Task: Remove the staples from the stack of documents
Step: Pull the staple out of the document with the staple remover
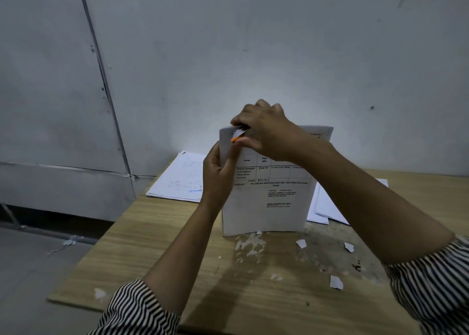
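The stapled document [269,195] stands up on its bottom edge on the wooden table [177,266], with its long side going up and down and its printed face turned toward the person. The spot that matters is its top left corner, up high and away from the table. The staple itself is too small and too covered to see, but I think it sits in that corner, because both hands meet there. The right hand [264,129] is on top of the corner, with its fingers curled down around a small orange tool [234,138] whose tip pokes out at the paper's edge. So the corner lies right under and just in front of those fingers. The left hand [218,172] is just below, and it pinches the left edge of the document to keep it still. The right hand is the nearer one to the corner. More loose pages [177,179] lie flat behind, and small torn paper bits [336,282] lie scattered on the table in front.
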